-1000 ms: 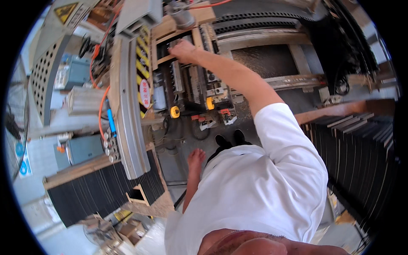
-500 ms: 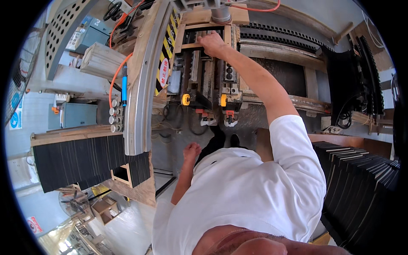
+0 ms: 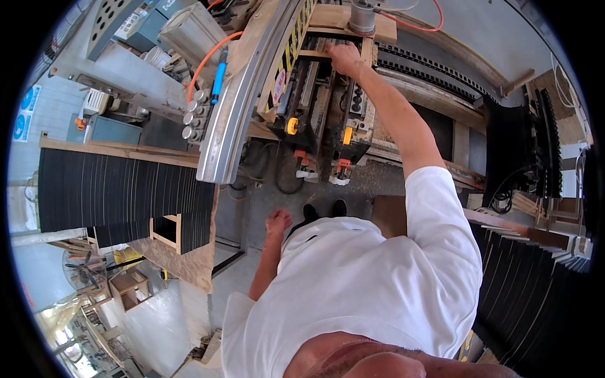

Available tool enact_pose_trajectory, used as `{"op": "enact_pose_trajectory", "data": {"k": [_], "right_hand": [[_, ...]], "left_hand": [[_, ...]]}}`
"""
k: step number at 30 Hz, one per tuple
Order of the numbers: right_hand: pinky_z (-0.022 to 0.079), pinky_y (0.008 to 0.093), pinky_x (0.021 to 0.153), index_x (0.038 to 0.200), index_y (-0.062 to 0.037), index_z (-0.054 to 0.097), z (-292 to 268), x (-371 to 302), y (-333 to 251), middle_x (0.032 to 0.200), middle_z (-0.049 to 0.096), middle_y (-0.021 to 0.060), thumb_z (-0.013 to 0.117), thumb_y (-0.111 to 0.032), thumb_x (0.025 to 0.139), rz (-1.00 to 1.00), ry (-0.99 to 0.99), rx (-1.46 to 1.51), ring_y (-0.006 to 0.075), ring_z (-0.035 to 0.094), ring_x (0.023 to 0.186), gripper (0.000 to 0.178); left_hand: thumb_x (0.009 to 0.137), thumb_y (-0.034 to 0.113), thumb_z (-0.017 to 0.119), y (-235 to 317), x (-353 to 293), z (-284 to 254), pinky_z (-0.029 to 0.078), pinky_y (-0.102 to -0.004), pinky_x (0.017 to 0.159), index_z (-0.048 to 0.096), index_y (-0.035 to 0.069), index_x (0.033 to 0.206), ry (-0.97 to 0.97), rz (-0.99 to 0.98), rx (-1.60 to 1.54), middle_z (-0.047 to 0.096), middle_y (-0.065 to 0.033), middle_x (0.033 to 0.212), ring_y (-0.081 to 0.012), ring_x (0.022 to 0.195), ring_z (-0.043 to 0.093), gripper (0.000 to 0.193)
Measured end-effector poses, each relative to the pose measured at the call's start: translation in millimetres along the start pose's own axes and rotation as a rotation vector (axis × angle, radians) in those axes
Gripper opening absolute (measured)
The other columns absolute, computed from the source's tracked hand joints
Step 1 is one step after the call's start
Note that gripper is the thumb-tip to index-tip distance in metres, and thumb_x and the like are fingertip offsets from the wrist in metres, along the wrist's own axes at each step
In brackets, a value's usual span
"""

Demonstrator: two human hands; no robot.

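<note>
With its arm stretched far forward, my right hand point(image 3: 345, 58) is closed on a small wooden frame point(image 3: 315, 54) lying on the machine. The fingertips are partly hidden behind the hand. Under and in front of the frame run the machine's two dark rails point(image 3: 321, 104), each with a yellow knob point(image 3: 292, 126) near its front end. My left hand point(image 3: 278, 222) hangs beside my waist, its fingers curled in and nothing visible in them.
A metal beam point(image 3: 230, 135) with a striped warning strip crosses left of the rails. Black panels stand stacked on a table at left point(image 3: 120, 189) and in a pile at right point(image 3: 523, 283). An orange hose point(image 3: 205, 57) loops beside the beam. A metal cylinder point(image 3: 362, 17) stands beyond the frame.
My view has turned, so the machine appears farther right and higher. My right hand stays at the wooden frame. My left hand remains low by my waist, still curled.
</note>
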State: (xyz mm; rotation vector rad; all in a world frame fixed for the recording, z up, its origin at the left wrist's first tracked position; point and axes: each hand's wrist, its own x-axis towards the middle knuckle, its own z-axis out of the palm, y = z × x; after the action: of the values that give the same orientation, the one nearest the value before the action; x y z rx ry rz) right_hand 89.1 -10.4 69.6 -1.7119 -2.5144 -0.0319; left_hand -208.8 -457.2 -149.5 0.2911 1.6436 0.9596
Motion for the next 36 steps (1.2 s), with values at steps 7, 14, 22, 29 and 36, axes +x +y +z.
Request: {"op": "enact_pose_trajectory", "data": {"k": [7,14,22,29,36], "right_hand": [[0.051,0.0424,0.08,0.113,-0.0036,0.058,-31.9,-63.4,-58.6,0.103,0.065,0.0172,0.067,-0.013,0.078,-0.082,0.612,0.402,0.0354,0.062,0.098,0.037],[0.052,0.0393,0.073,0.109,-0.004,0.058,14.9,-295.8,-221.9,0.091,0.066,0.015,0.064,-0.012,0.081,-0.106,0.105,1.019,0.0313,0.065,0.082,0.029],[0.052,0.0436,0.081,0.106,-0.0054,0.065,244.0,-468.4,-230.2,0.098,0.068,0.0172,0.068,-0.019,0.074,0.606,-0.482,0.752,0.0345,0.064,0.093,0.035],[0.052,0.0454,0.08,0.081,-0.0039,0.071,318.2,-524.4,-198.0,0.087,0.067,0.0217,0.064,-0.023,0.067,0.821,-0.585,0.554,0.0387,0.065,0.084,0.025],[0.052,0.0457,0.077,0.08,-0.0035,0.07,338.6,-496.1,-209.1,0.084,0.066,0.0221,0.065,-0.025,0.067,0.518,-0.586,0.513,0.0385,0.065,0.081,0.025]], "left_hand": [[0.086,0.023,0.059,-82.1,30.4,-94.8,0.053,-0.0369,0.058,0.066,0.005,0.083,-0.15,0.083,0.672,0.068,-0.012,0.078,-0.0265,0.074,0.068,0.019],[0.078,0.031,0.059,-124.2,44.2,-173.5,0.054,-0.0438,0.07,0.069,0.009,0.089,-0.509,0.466,1.73,0.069,-0.0153,0.091,-0.0331,0.086,0.067,0.027],[0.085,0.019,0.054,-94.6,69.3,-179.0,0.049,-0.0335,0.054,0.064,0.005,0.081,-0.383,0.206,0.793,0.061,-0.0073,0.068,-0.0195,0.062,0.061,0.018],[0.087,0.02,0.054,-50.4,65.4,-137.7,0.044,-0.0298,0.047,0.066,0.004,0.089,-0.274,0.026,0.584,0.059,-0.0034,0.066,-0.0132,0.054,0.055,0.02],[0.088,0.023,0.055,-63.4,55.3,-166.6,0.048,-0.0353,0.051,0.067,0.005,0.079,-0.349,0.31,1.112,0.063,-0.0087,0.069,-0.02,0.056,0.059,0.023]]}}
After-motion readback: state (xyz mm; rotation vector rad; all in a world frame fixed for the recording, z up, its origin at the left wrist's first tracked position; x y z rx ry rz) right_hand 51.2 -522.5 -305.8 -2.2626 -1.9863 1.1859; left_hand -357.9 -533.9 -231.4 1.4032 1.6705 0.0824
